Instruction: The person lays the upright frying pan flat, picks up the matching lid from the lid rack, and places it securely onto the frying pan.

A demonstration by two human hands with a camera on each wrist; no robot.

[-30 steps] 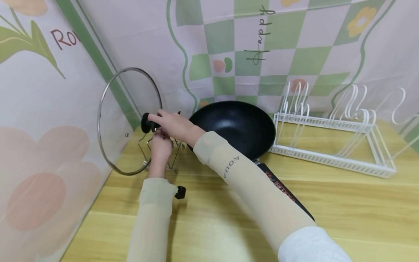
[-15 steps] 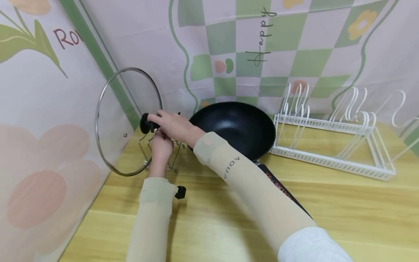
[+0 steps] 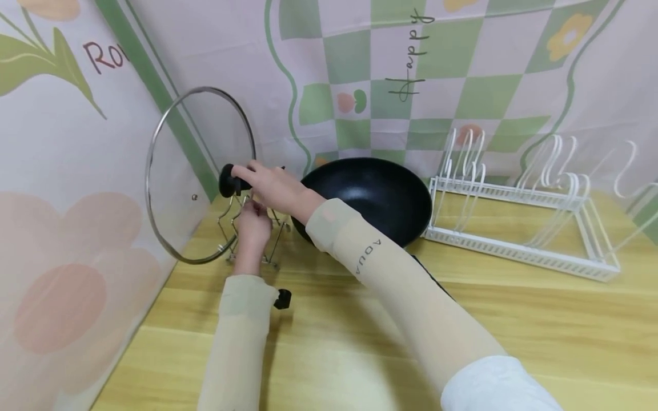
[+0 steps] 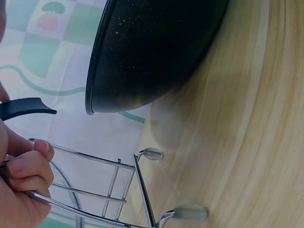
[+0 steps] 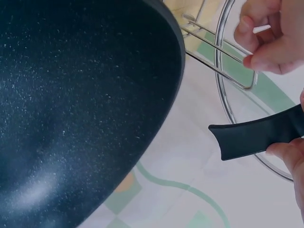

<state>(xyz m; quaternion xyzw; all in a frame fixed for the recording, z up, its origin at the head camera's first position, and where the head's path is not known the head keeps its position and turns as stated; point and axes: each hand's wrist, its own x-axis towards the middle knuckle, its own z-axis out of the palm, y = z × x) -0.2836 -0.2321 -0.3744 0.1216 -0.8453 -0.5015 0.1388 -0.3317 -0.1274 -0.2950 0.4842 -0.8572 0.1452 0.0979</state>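
My right hand (image 3: 280, 191) grips the black handle (image 5: 256, 135) of a round glass lid (image 3: 197, 154) with a metal rim. The lid stands on edge, its glass facing the left wall. Just below, my left hand (image 3: 253, 228) holds the top of a chrome wire rack (image 4: 114, 190), fingers curled round its wire. In the head view the lid's lower rim overlaps the rack. Part of the rack (image 5: 218, 47) shows beside the lid rim in the right wrist view. Both hands hide some of the handle and rack.
A black wok (image 3: 370, 194) sits right of my hands, its handle mostly hidden under my right sleeve (image 3: 390, 268). Farther right stands a white rack (image 3: 519, 242) with curved wire dividers. Printed cloth covers the walls behind and left of the wooden table (image 3: 334, 342).
The lid has risen slightly, with my right hand moving up on its handle. My left hand stays at the rack, nearly unmoved. My right sleeve covers more of the wok's handle.
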